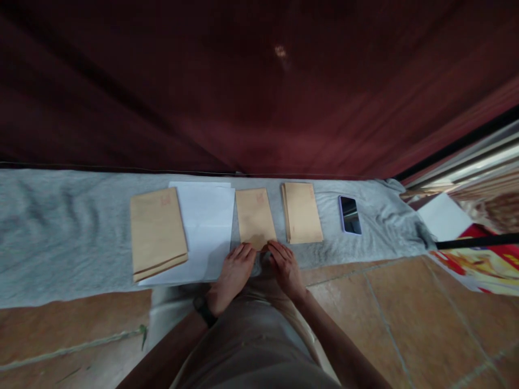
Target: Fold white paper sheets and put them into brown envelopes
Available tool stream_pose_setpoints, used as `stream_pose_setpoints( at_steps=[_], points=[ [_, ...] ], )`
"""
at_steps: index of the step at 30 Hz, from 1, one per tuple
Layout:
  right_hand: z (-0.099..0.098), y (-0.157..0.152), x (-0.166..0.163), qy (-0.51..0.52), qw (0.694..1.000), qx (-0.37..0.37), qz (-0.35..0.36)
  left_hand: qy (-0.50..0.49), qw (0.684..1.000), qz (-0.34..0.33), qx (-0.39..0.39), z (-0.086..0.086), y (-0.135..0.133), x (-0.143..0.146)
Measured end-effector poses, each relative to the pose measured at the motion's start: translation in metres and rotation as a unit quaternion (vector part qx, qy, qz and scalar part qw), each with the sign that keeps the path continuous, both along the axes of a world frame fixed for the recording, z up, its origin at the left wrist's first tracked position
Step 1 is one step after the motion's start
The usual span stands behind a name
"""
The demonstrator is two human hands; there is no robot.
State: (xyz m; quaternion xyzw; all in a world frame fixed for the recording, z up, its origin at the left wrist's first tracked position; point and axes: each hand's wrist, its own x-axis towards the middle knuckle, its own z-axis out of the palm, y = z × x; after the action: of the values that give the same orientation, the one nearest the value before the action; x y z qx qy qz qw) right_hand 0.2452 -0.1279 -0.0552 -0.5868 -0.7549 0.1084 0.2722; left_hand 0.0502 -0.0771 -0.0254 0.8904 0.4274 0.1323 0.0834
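Observation:
A brown paper envelope lies in front of me on the grey cloth. At its near edge, my left hand grips the left corner with curled fingers. The right corner of that same edge is between the fingers of my right hand. My thumbs are partly hidden. To the left, white paper sheets lie beside the envelope, with a pile of brown envelopes overlapping their left side. A smaller stack of brown envelopes lies to the right, apart from my right hand.
A phone in a lilac case rests on the grey cloth at the right. Dark red fabric rises behind the cloth. At the far right are a white box and a colourful red-and-yellow package. Floor tiles show below.

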Motion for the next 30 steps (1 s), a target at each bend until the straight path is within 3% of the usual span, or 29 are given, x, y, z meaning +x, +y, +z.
stream_pose_setpoints(
  at_steps=[7, 16, 23, 30],
  points=[
    [0.010, 0.021, 0.003, -0.005, 0.999, -0.026, -0.045, -0.011, 1.000, 0.025, 0.000, -0.003, -0.001, 0.001],
    [0.004, 0.031, -0.005, -0.036, 0.994, -0.030, -0.103, -0.011, 0.999, 0.039, 0.000, -0.003, 0.002, 0.003],
    [0.002, 0.032, -0.006, -0.055, 0.993, -0.043, -0.099, -0.045, 0.998, 0.050, -0.010, -0.008, 0.006, 0.004],
    [0.005, 0.026, 0.002, 0.005, 0.997, -0.034, -0.062, -0.134, 0.988, 0.066, -0.049, -0.019, 0.006, -0.008]
  ],
)
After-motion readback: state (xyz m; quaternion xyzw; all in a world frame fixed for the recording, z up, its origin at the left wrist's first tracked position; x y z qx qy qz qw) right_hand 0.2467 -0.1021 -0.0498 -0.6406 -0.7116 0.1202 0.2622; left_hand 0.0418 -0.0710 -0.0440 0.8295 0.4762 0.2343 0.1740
